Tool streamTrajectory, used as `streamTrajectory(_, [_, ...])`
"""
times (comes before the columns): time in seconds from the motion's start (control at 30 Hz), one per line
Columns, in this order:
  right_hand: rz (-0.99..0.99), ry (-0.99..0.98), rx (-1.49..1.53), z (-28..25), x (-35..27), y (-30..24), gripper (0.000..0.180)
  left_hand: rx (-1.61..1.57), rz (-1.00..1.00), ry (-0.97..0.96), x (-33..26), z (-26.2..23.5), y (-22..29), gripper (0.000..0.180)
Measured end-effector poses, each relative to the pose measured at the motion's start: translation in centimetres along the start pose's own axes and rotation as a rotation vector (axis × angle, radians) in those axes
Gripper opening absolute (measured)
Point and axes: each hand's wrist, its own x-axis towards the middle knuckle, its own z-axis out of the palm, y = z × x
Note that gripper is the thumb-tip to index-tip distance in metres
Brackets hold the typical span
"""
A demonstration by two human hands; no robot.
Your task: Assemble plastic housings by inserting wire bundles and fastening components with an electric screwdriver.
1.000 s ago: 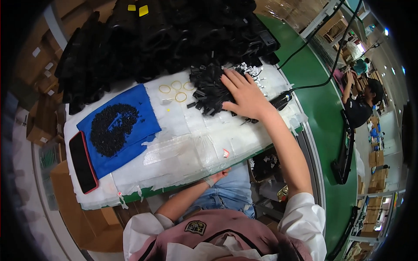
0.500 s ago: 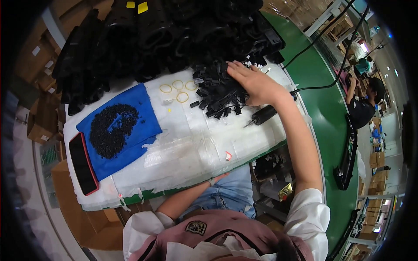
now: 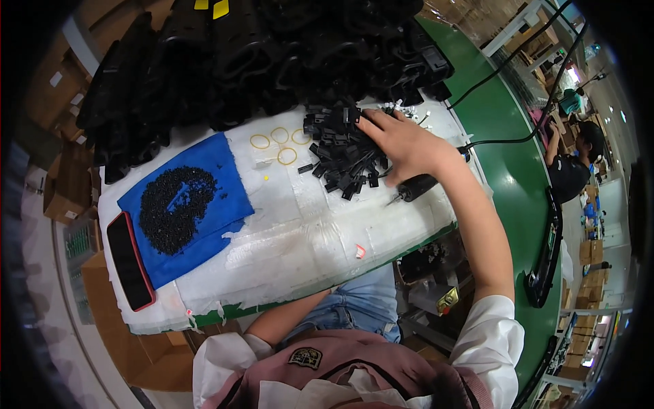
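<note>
My right hand [image 3: 403, 142] rests over the right side of a heap of small black plastic parts [image 3: 344, 153], palm down. Its fingers are spread and the thumb stands apart; I see nothing gripped in it. Just under the thumb and wrist lies a black corded electric screwdriver [image 3: 417, 187], its thin bit pointing left. Small white pieces [image 3: 409, 111] are scattered beyond my fingers. From the lower edge my left forearm [image 3: 289, 319] runs to the table's front edge, over my lap, and the table edge hides the fingers of that hand.
Large black moulded housings [image 3: 252, 54] are piled along the far side. On the left, a blue cloth [image 3: 235, 177] bears a mound of black screws [image 3: 174, 211], beside a red-edged phone [image 3: 131, 262]. Yellow rubber bands [image 3: 287, 156] lie mid-table. A co-worker [image 3: 575, 160] sits at right beyond the green bench [image 3: 507, 204].
My right hand has drawn slightly toward me and to the right across the heap, with its fingers spread wider. My left fingertips, earlier glimpsed at the table edge, are now hidden.
</note>
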Motion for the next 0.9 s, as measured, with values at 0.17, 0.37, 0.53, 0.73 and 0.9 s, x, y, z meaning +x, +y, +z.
streamTrajectory(0.17, [-0.044, 0.346, 0.061, 1.1, 1.2, 0.3, 0.088, 0.008, -0.016, -0.004, 0.3, 0.5, -0.5, 0.043])
streamTrajectory(0.37, [0.07, 0.287, 0.069, 1.6, 2.4, 0.0, 0.088, 0.028, -0.016, 0.002, 0.1, 0.8, -0.5, 0.044])
streamTrajectory(0.53, [0.024, 0.432, 0.124, 2.2, 2.0, 0.2, 0.079, 0.06, -0.007, 0.002, -0.1, 1.3, 0.0, 0.044])
streamTrajectory(0.73, [0.079, 0.421, 0.059, 2.4, 2.0, 0.5, 0.054, 0.1, 0.009, -0.017, 0.4, 2.3, 1.3, 0.045])
streamTrajectory(0.9, [0.191, 0.622, 0.225, 1.5, 0.8, 0.6, 0.045, 0.128, 0.02, 0.005, 0.4, 3.3, 1.5, 0.044])
